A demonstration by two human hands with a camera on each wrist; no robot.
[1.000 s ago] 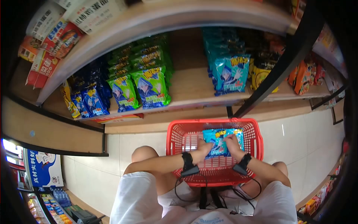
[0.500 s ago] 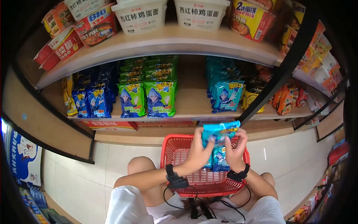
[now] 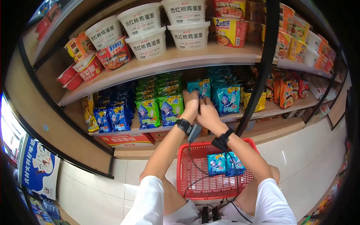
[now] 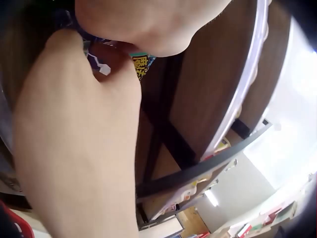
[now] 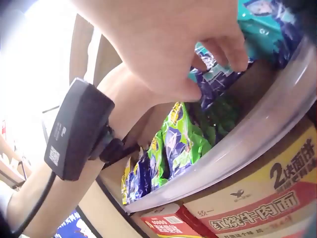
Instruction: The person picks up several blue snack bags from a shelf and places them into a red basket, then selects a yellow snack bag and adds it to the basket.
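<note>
A teal snack packet (image 3: 199,87) stands upright at the shelf's front, between the green packets and the teal row. My left hand (image 3: 191,103) grips its left side, and my right hand (image 3: 209,114) holds its lower part close beside. In the right wrist view the right hand (image 5: 178,49) has its fingers curled against the packet's dark blue lower part (image 5: 218,79). The left wrist view shows the left hand (image 4: 84,114) with the packet's yellow lettering (image 4: 140,63) between the hands; most fingertips are hidden there. Two more teal packets (image 3: 216,164) lie in the red basket (image 3: 182,165).
Green packets (image 3: 148,113) stand left of the hands, blue packets (image 3: 118,117) farther left. A teal row (image 3: 227,99) is to the right, before a black shelf post (image 3: 258,78). Noodle tubs (image 3: 146,44) line the shelf above; cartons (image 3: 127,139) sit below.
Both hands have carried a teal packet up and forward from over the basket to the shelf. Two teal packets stay in the basket. The head view has shifted, showing more of the upper shelf.
</note>
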